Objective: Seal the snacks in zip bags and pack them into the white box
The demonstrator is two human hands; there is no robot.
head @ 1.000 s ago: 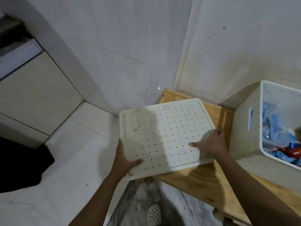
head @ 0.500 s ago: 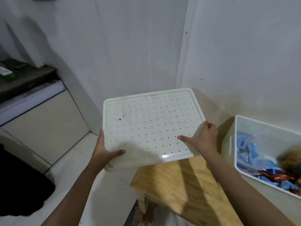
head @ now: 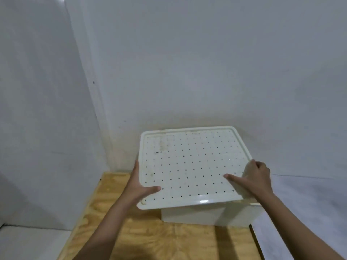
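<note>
So both hands were on the perforated white lid (head: 189,166), which sat a little right of centre in the frame, over the white box (head: 195,215). Left hand (head: 138,185) gripped the lid's left edge near the lower-left corner, thumb laid across the top and pointing right, the rest of the fingers tucked down the side where I couldn't really see them. Right hand (head: 253,180) was clamped on the right edge near the lower-right corner, thumb stretched left over the dotted surface, fingers curled around the rim. The lid looked shifted toward the left of the frame, its lower-left corner overhanging past the box's front wall, and I couldn't tell whether it was fully seated or just resting on top. It had rows of little holes and some brownish smudges near its upper-left corner. The box stood on a plywood tabletop (head: 150,239) in the lower middle of the frame, pushed back close to the pale wall (head: 206,62) at the corner. The snacks and zip bags weren't visible at all with the lid covering the box.
</note>
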